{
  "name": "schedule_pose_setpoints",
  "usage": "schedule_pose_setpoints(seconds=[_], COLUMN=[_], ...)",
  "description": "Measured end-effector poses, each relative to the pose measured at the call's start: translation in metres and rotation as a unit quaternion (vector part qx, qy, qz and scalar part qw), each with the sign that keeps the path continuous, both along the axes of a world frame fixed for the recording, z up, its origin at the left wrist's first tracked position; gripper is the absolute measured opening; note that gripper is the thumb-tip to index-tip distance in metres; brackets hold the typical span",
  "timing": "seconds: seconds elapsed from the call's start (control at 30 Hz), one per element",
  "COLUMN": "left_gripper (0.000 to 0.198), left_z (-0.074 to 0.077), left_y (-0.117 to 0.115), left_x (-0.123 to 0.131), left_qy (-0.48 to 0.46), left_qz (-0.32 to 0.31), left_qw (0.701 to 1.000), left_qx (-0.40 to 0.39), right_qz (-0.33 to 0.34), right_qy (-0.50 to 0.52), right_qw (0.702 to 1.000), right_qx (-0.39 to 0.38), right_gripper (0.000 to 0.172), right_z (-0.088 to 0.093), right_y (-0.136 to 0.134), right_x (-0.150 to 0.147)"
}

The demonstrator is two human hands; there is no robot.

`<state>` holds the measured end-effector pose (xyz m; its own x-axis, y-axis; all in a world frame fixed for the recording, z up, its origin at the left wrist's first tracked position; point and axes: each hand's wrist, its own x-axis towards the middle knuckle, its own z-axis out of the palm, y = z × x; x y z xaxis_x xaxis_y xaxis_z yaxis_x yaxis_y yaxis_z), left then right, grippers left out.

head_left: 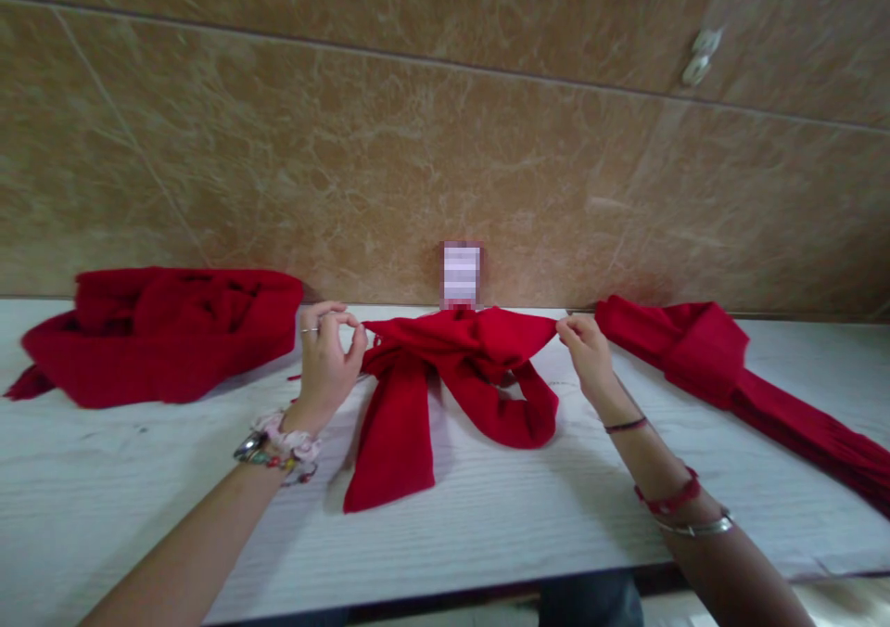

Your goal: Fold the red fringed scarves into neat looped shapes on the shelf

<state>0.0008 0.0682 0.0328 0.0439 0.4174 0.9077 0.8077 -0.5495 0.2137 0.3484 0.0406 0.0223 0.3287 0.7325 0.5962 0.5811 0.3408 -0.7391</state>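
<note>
A red cloth piece [487, 341] lies in the middle of the table, gathered along its upper part. From it a wide flat tail hangs toward me on the left, and a curved loop on the right. My left hand [326, 353] pinches its upper left corner between thumb and forefinger. At the opposite end, my right hand [585, 349] grips the upper right corner, so the top edge is stretched between both hands. A small blurred label [462, 275] stands up behind the cloth; its print cannot be read.
On the left a bundle of red cloth [187, 367] is heaped near the wall. A long folded red cloth [702, 349] with a fringe-like end runs along the right. The white wood-grain table [209, 497] meets a brown tiled wall [334, 163], which carries a small pale fixture [701, 57].
</note>
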Motion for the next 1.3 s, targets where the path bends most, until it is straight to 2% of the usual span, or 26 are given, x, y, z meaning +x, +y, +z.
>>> schedule_pose_setpoints(seconds=[0.1,0.2,0.3,0.43,0.57,0.67,0.77,0.87,0.97,1.07,1.13,1.23,1.27,1.3], left_gripper=[0.003,0.005,0.013,0.026,0.029,0.029,0.020,0.017,0.019,0.024,0.026,0.029,0.031,0.033], left_z=[-0.001,-0.001,0.003,0.007,-0.001,-0.010,-0.011,-0.002,0.008,0.012,0.011,0.009,0.009,0.009], left_y=[-0.002,-0.007,-0.012,-0.012,-0.008,-0.008,-0.010,-0.010,-0.002,0.010,0.015,0.014,0.012,0.009], left_x=[0.005,0.011,0.011,0.009,0.016,0.024,0.029,0.023,0.003,-0.022,-0.032,-0.033,-0.029,-0.024], left_qy=[0.005,0.004,-0.033,-0.067,-0.008,0.025,0.038,0.035,-0.007,-0.066,-0.057,0.027,0.048,0.059], left_qz=[-0.056,-0.121,-0.138,-0.111,-0.090,-0.112,-0.115,-0.089,-0.027,0.021,-0.018,-0.146,-0.172,-0.184], left_qw=[0.998,0.984,0.966,0.953,0.957,0.946,0.935,0.950,0.964,0.952,0.929,0.867,0.859,0.864], left_qx=[-0.040,-0.127,-0.218,-0.273,-0.274,-0.302,-0.332,-0.297,-0.266,-0.297,-0.366,-0.475,-0.480,-0.465], right_qz=[0.031,0.027,0.015,0.011,0.021,0.042,0.057,0.063,0.025,-0.007,0.015,0.104,0.124,0.134], right_qy=[0.004,0.001,0.002,-0.042,-0.137,-0.244,-0.306,-0.284,-0.274,-0.286,-0.296,-0.313,-0.306,-0.292], right_qw=[0.999,1.000,1.000,0.999,0.989,0.969,0.950,0.956,0.961,0.958,0.954,0.939,0.938,0.941], right_qx=[-0.012,0.000,-0.002,0.004,0.045,0.010,-0.028,-0.028,-0.013,-0.012,-0.042,-0.100,-0.106,-0.102], right_gripper=[0.032,0.032,0.033,0.033,0.029,0.025,0.015,0.011,0.013,0.015,0.013,0.008,0.009,0.011], right_z=[0.006,0.008,0.006,0.005,0.008,0.005,-0.001,-0.001,0.006,0.014,0.016,0.017,0.017,0.019], right_y=[-0.007,-0.010,-0.007,-0.005,-0.011,-0.019,-0.022,-0.020,-0.016,-0.016,-0.019,-0.023,-0.024,-0.024], right_x=[-0.015,-0.020,-0.012,-0.008,-0.030,-0.053,-0.062,-0.049,-0.027,-0.012,-0.009,-0.012,-0.014,-0.017])
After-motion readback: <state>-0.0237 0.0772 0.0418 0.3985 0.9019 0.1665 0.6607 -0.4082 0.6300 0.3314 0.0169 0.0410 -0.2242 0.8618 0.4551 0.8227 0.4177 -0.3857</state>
